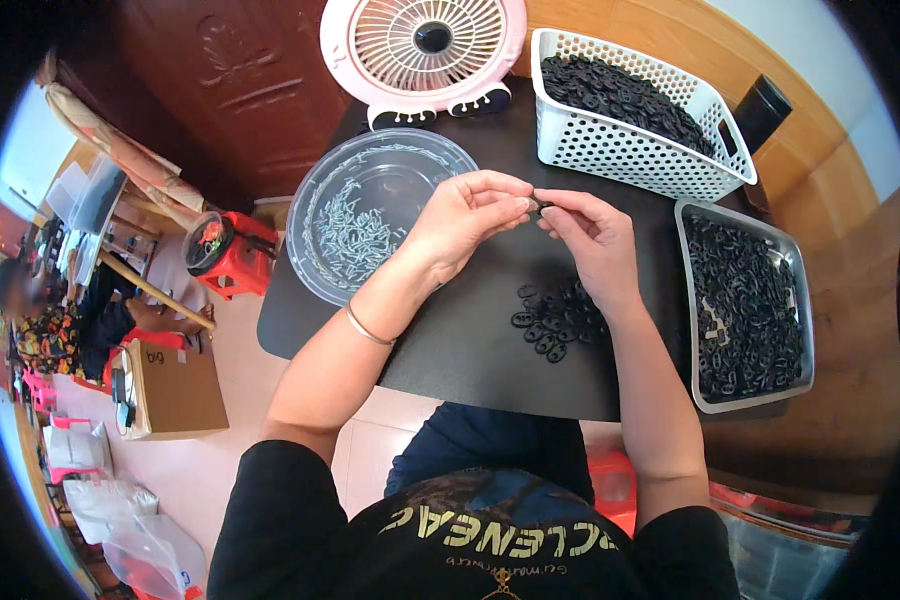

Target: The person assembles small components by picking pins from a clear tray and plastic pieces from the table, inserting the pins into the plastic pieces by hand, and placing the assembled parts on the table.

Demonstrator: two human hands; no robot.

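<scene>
My left hand [467, 215] and my right hand [590, 235] meet above the black table [450, 340], fingertips pinched together on one small black plastic ring piece [538, 205]. A loose pile of the same black ring pieces [558, 315] lies on the table just below my right hand. To the left of my left hand stands a clear round bowl [320, 190] holding several small silvery metal parts [355, 235]. A thin bangle sits on my left wrist.
A white perforated basket [630, 150] full of black pieces stands at the back right. A metal tray [795, 300] of black pieces lies at the right edge. A pink desk fan [425, 50] stands behind the bowl. A cardboard box [175, 385], red stools and another person sit at left.
</scene>
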